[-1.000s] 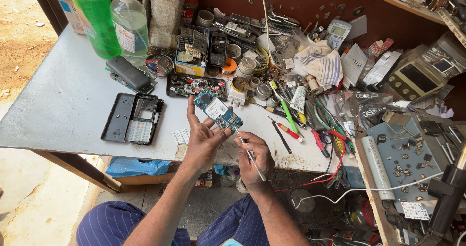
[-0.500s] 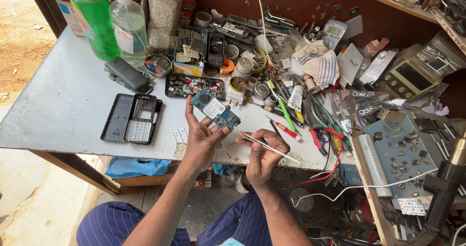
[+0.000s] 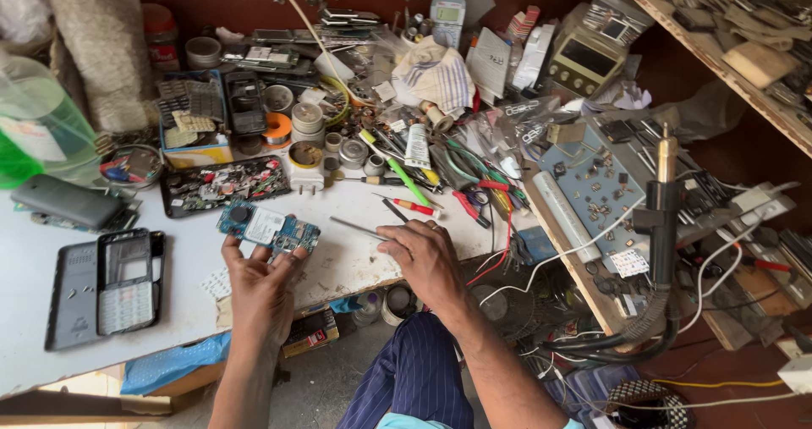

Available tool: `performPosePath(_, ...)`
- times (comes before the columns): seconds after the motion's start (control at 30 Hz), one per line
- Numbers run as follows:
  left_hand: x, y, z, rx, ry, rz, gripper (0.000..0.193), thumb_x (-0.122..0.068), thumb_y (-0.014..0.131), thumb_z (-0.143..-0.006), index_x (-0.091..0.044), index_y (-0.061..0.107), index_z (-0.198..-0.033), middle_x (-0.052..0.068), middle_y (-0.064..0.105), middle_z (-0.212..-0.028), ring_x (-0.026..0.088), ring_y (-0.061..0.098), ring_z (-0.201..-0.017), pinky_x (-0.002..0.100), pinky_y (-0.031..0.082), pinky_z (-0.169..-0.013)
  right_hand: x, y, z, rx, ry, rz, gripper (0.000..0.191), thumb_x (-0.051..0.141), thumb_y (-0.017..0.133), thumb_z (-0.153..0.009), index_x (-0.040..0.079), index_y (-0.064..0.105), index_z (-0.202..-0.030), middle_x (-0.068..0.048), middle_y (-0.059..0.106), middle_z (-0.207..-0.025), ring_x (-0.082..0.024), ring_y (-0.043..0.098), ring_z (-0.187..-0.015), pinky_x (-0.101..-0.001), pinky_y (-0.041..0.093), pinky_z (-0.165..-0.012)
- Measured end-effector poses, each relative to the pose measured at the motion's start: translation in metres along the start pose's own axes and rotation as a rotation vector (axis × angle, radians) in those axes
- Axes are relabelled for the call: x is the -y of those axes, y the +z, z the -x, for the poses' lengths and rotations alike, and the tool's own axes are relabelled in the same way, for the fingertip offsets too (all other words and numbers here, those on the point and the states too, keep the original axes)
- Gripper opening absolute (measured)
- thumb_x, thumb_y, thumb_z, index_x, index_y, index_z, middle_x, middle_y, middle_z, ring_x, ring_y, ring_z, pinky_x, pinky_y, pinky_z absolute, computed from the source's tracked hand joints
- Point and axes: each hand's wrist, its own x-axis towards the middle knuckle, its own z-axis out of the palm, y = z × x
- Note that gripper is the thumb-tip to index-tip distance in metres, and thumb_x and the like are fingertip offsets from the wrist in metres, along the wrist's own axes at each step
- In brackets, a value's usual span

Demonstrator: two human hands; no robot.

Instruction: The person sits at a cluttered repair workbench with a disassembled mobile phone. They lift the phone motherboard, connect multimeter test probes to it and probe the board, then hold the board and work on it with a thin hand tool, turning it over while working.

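On the far left of the white table (image 3: 59, 260) stands a green bottle (image 3: 38, 133), and below it lies a dark phone (image 3: 68, 202) face down. Nearer to me an opened phone shell (image 3: 106, 287) lies flat, its keypad half showing pale keys. To the right of it my left hand (image 3: 260, 289) comes up from the table's edge, fingers curled around the lower edge of a blue circuit board (image 3: 269, 228), which I hold just above the tabletop, tilted a little, its white shield facing up. Behind the board a black tray (image 3: 224, 188) full of small parts sits on the table, and beyond that a box (image 3: 196, 124) with keypads stacked in it. Further right my right hand (image 3: 425, 262) rests at the table's edge, knuckles up, fingers bent around thin metal tweezers (image 3: 359, 228), whose tips point left toward the board without touching it. Just behind that hand lie a red-handled screwdriver (image 3: 414, 207) and a green pen (image 3: 404, 175), amid a tangle of pliers, tubes and wires. A striped cloth (image 3: 440, 75) is bunched up near the wall. To the right a blue mat (image 3: 592, 184) carries scattered tiny components, a grey meter (image 3: 585, 57) stands behind it, and a soldering iron (image 3: 662, 217) stands upright in its holder at the right side.
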Motion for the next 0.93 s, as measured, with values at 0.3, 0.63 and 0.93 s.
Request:
performPosePath(0.3,-0.003,0.000,0.008,-0.003,-0.040,-0.084,0.087,0.014,0.065,-0.087,-0.016,0.017,-0.153,0.009,0.060,-0.116,0.018,0.067,-0.101,0.036,0.060,-0.095,-0.003,0.008,-0.005,-0.001,-0.095,-0.059,0.029,0.014,0.076,-0.090,0.009,0.074,-0.118,-0.009,0.075,-0.106,-0.027,0.072,-0.091,-0.0395,0.057,-0.084)
performPosePath(0.63,0.015,-0.027,-0.005,-0.029,-0.155,-0.263,0.092,-0.001,0.071,-0.090,-0.012,0.021,-0.166,0.012,0.060,-0.119,0.019,0.069,-0.101,0.034,0.059,-0.088,0.003,0.004,0.102,-0.115,-0.291,-0.185,0.027,0.022,0.083,-0.088,0.010,0.074,-0.110,-0.007,0.064,-0.090,-0.019,0.065,-0.074,-0.0330,0.055,-0.060)
performPosePath(0.93,0.019,-0.069,-0.014,0.086,-0.097,-0.720,0.097,-0.007,0.069,-0.097,-0.004,0.012,-0.175,0.030,0.060,-0.146,0.030,0.069,-0.116,0.036,0.056,-0.095,-0.115,0.059,0.266,0.136,0.219,0.003,0.024,0.019,0.079,-0.087,0.013,0.073,-0.110,-0.014,0.063,-0.130,-0.036,0.060,-0.113,-0.0475,0.047,-0.096)
